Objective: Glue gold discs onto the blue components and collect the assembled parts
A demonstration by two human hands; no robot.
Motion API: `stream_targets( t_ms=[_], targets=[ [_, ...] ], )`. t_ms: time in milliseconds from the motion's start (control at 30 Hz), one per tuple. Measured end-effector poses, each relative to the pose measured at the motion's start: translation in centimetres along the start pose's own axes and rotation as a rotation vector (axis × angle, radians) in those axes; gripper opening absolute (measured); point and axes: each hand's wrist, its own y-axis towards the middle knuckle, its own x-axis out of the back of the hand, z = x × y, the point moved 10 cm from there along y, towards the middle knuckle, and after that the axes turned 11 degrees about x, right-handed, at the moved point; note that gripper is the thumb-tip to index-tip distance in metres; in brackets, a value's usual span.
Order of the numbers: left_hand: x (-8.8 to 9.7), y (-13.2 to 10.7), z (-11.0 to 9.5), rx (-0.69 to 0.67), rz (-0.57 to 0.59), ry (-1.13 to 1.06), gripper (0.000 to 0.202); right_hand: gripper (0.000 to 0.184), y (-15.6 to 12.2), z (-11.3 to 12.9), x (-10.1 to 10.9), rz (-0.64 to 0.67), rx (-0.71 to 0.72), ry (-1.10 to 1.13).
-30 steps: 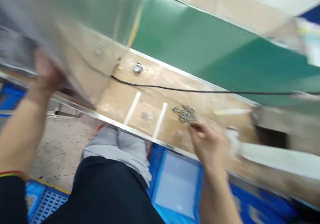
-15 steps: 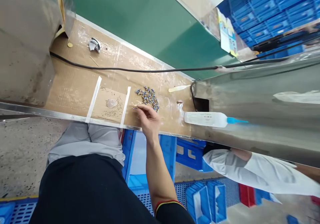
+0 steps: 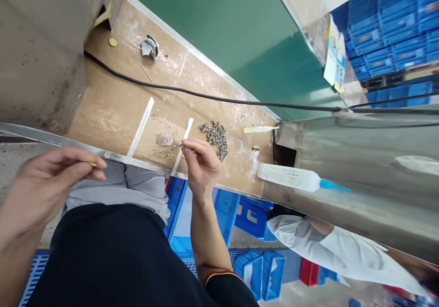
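My right hand (image 3: 202, 164) pinches a tiny blue-and-gold part (image 3: 179, 145) between thumb and fingertip, just above the cardboard-covered bench (image 3: 109, 115). A loose heap of similar small blue-and-gold parts (image 3: 215, 139) lies to its upper right, not touching the hand. My left hand (image 3: 58, 174) is raised over the metal bench edge at the far left, its fingertips closed on a thin gold-coloured piece (image 3: 93, 164). Between two white strips (image 3: 140, 129) lies a clear, glue-like blob (image 3: 164, 140) with dark specks around it.
A white glue bottle with a blue nozzle (image 3: 298, 178) lies by a steel hood (image 3: 370, 161). A black cable (image 3: 219, 97) crosses the bench. A wooden spatula (image 3: 260, 129) lies beyond the heap. A co-worker's white sleeve (image 3: 329, 247) and blue crates (image 3: 260, 270) show below.
My left hand has come into view at the left, holding the thin piece. My right hand now pinches its part up off the bench. The view has shifted slightly.
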Motion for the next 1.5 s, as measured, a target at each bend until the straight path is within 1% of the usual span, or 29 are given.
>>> stream_targets(
  t_ms=[67,100,167,233,300,433,900,1033,1133,1233,1500],
  targets=[
    [-3.1,1.0,1.5,0.039,0.095,-0.028,0.019,0.02,0.5,0.8,-0.7,0.03,0.058,-0.058],
    [-4.6,1.5,1.9,0.044,0.13,-0.028,0.02,0.021,0.7,1.1,-1.0,0.039,0.083,-0.087],
    [-6.8,2.4,2.1,0.027,0.16,-0.003,0.024,0.021,0.9,1.6,-1.4,0.05,0.125,-0.142],
    [-8.1,3.2,2.0,-0.007,0.163,0.033,0.028,0.02,1.0,2.0,-1.8,0.063,0.152,-0.188],
    [-8.8,3.7,1.8,-0.036,0.161,0.067,0.03,0.019,1.1,2.3,-2.0,0.077,0.171,-0.221],
    [-9.2,4.2,2.2,-0.05,0.167,0.066,0.031,0.02,1.0,2.8,-2.4,0.1,0.208,-0.246],
    [-9.2,4.1,2.2,-0.048,0.171,0.034,0.028,0.023,1.0,4.4,-3.0,0.164,0.325,-0.362],
    [-9.3,4.1,2.2,-0.043,0.178,0.03,0.027,0.022,1.3,4.2,-2.7,0.158,0.29,-0.346],
    [-9.1,4.1,2.2,-0.04,0.173,0.04,0.028,0.02,1.7,3.6,-2.2,0.155,0.23,-0.294],
    [-9.0,4.0,2.1,-0.036,0.172,0.043,0.029,0.019,1.9,2.9,-2.0,0.179,0.18,-0.243],
    [-9.1,4.0,2.1,-0.031,0.167,0.05,0.03,0.02,2.0,2.5,-2.4,0.234,0.176,-0.243]
  ],
)
